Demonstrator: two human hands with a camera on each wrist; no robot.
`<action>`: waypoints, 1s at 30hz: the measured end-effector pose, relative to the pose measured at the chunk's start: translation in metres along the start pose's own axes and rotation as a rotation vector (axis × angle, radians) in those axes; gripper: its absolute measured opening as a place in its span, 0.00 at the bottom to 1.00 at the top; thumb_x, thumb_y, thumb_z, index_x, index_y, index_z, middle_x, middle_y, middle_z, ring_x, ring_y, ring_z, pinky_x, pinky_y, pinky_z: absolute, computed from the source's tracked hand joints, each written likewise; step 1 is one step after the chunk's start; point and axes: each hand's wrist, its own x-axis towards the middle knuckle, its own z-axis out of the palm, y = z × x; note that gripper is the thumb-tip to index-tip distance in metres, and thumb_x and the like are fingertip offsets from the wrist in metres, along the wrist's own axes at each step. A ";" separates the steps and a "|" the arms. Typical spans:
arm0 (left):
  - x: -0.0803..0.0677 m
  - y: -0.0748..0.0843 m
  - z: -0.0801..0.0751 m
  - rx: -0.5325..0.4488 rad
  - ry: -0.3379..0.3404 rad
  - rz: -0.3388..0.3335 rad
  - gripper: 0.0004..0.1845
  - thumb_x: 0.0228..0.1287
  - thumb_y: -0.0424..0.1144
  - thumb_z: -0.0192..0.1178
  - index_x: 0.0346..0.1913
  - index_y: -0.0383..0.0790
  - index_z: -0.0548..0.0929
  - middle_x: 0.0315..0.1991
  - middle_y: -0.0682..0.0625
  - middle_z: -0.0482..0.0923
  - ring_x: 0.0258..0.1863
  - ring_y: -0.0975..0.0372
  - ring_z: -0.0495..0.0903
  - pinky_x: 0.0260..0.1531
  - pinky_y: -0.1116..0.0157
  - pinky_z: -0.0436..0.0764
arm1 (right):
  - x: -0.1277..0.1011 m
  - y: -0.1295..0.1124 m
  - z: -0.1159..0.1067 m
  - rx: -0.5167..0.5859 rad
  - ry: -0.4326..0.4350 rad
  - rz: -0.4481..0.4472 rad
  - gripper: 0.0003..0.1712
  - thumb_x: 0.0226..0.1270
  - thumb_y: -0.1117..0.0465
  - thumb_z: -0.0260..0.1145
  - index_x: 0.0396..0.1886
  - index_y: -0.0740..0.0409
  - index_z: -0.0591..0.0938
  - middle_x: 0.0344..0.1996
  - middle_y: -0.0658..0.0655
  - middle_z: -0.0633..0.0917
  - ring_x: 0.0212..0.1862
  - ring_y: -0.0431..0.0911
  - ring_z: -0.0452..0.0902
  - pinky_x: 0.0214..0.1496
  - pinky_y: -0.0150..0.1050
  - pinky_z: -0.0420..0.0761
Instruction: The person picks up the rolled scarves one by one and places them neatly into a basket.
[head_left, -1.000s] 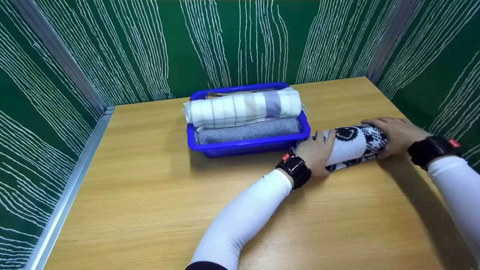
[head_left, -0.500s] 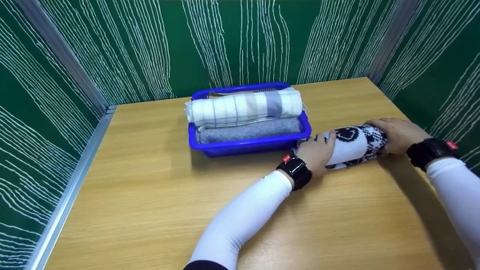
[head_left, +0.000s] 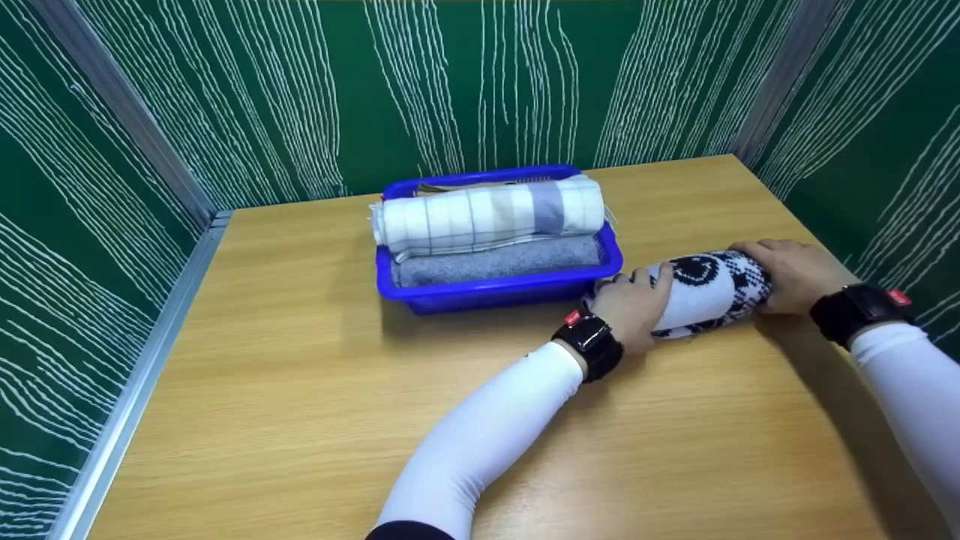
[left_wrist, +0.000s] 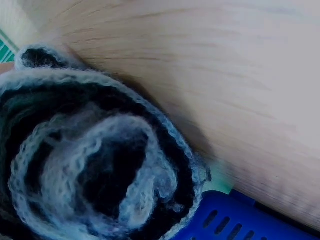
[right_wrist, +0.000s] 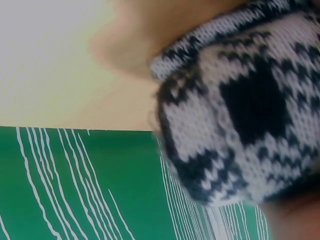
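A black-and-white knitted scarf, rolled into a thick cylinder, lies on the table right of the blue basket. My left hand grips its left end, fingers over the top, close to the basket's corner. Around the far right end curls my right hand. The left wrist view looks into the spiral end of the rolled scarf, its layers loosely wound. Patterned knit of the scarf fills the right side of the right wrist view, with a loose outer edge standing off the roll.
The blue plastic basket stands at the back middle. A white plaid fringed roll lies across its top, above a grey fabric roll. Something brown shows behind them. Green panels with white lines enclose the wooden table.
My right hand and wrist have shifted slightly left and toward me at the scarf's end. The left hand, scarf and basket stay almost still.
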 end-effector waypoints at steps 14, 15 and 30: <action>-0.009 0.004 -0.005 0.031 0.028 -0.004 0.61 0.62 0.63 0.74 0.89 0.45 0.51 0.73 0.49 0.77 0.57 0.58 0.84 0.48 0.62 0.88 | 0.000 -0.008 -0.007 0.011 0.060 0.008 0.43 0.53 0.64 0.83 0.71 0.57 0.78 0.58 0.76 0.86 0.58 0.76 0.83 0.59 0.76 0.81; -0.009 0.004 -0.006 0.030 0.028 -0.005 0.61 0.62 0.63 0.74 0.89 0.45 0.51 0.73 0.49 0.77 0.57 0.58 0.84 0.48 0.62 0.88 | 0.000 -0.008 -0.008 0.011 0.054 0.011 0.43 0.54 0.64 0.83 0.71 0.58 0.78 0.59 0.76 0.86 0.58 0.77 0.83 0.59 0.76 0.81; -0.020 0.004 -0.012 0.063 0.079 -0.020 0.62 0.59 0.67 0.75 0.87 0.44 0.54 0.69 0.51 0.80 0.52 0.59 0.86 0.42 0.63 0.88 | 0.002 -0.017 -0.020 0.007 0.092 -0.040 0.42 0.52 0.64 0.84 0.70 0.57 0.80 0.58 0.75 0.87 0.57 0.75 0.84 0.56 0.75 0.83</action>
